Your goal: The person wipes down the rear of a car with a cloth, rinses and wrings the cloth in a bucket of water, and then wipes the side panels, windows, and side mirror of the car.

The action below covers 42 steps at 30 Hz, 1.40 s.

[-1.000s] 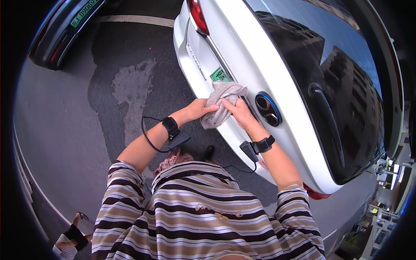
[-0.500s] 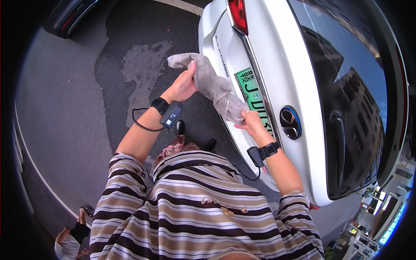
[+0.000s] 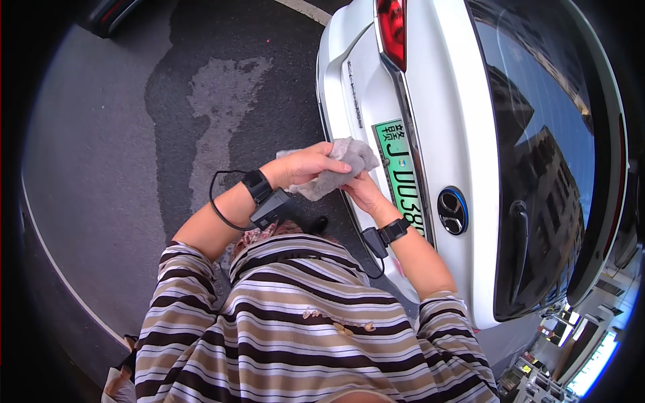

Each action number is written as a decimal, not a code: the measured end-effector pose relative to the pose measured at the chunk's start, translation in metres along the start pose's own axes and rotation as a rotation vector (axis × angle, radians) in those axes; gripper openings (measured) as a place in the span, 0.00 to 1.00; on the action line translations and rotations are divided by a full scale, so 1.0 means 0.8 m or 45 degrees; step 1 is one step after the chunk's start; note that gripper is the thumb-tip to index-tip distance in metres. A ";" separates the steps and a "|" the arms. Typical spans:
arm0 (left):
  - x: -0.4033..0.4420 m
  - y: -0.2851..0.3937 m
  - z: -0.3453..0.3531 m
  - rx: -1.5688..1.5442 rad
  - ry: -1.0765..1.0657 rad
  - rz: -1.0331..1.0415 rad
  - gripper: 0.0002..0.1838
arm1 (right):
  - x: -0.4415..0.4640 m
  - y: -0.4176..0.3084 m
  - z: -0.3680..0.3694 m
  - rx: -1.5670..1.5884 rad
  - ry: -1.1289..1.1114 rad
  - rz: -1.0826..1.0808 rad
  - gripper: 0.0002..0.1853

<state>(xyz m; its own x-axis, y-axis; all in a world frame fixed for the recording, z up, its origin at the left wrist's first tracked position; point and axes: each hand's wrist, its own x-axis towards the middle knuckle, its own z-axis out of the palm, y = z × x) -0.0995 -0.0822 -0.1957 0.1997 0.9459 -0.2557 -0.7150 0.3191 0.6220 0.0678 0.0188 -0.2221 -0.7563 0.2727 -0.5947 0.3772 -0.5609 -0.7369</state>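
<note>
A grey cloth (image 3: 356, 156) is bunched up between my two hands, in front of the rear of a white car (image 3: 457, 101). My left hand (image 3: 308, 165) grips it from above, the thumb lying across the folds. Below and to the right, my right hand (image 3: 365, 193) holds the cloth's underside, its fingers partly hidden by the fabric. Just right of the cloth is the car's green licence plate (image 3: 403, 178). Both hands appear apart from the car body.
The car's round badge (image 3: 452, 210), red tail light (image 3: 392, 30) and rear wiper (image 3: 520, 252) lie to the right. Dark asphalt with a paler patch (image 3: 222, 101) stretches leftward. Another person (image 3: 121, 384) is partly visible at lower left, and a dark vehicle part (image 3: 107, 17) at upper left.
The cloth went from stretched lengthwise between my hands to gathered in a bundle. My hands came together, the left moving right and down. The car appears slightly lower in view.
</note>
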 end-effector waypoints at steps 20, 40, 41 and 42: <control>-0.028 -0.034 -0.113 0.757 0.537 -0.205 0.52 | 0.032 0.002 0.012 0.067 0.424 -0.060 0.21; 0.077 -0.103 0.042 0.952 -0.444 -0.232 0.19 | -0.070 0.162 -0.141 0.907 0.578 0.058 0.24; 0.084 -0.115 0.060 0.887 -0.546 -0.238 0.20 | -0.080 0.172 -0.141 0.583 0.638 -0.180 0.25; 0.089 -0.129 0.077 0.813 -0.647 -0.244 0.20 | -0.084 0.185 -0.137 0.245 0.693 -0.401 0.26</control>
<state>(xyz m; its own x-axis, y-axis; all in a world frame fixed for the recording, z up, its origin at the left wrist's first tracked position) 0.0295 -0.0441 -0.2324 0.6660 0.7345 -0.1300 -0.1515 0.3038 0.9406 0.2333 0.0032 -0.3265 -0.4173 0.7747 -0.4750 0.0417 -0.5059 -0.8616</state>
